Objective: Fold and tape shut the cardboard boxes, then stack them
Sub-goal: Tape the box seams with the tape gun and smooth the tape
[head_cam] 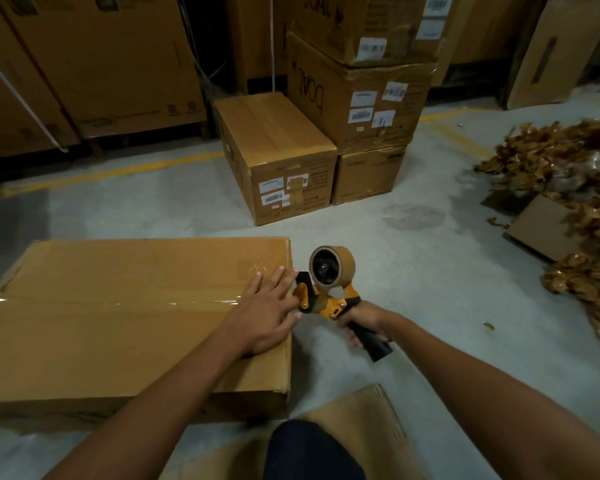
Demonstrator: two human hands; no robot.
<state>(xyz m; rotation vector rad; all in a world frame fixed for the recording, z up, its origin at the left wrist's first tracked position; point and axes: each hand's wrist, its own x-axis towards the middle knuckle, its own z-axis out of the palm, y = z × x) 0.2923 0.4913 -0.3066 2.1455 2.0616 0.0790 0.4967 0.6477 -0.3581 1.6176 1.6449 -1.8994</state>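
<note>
L hand [267, 313] lies flat, fingers straight, on top of the big box [118, 341] at its right edge, over the end of the clear tape strip [118, 301] that runs along the centre seam. R hand [361, 322] is clenched round the black handle of the yellow tape gun [326, 289], held just off that edge w/ a brown roll on it. The box sits on the concrete floor [413, 271]. Beyond, 1 sealed carton [281, 147] w/ barcode labels stands beside a stack of 3 [326, 109]. The stack's side print reads, I think, "boAt" upside down. Crumpled brown scraps [568, 161] lie along the floor's right side.
</note>
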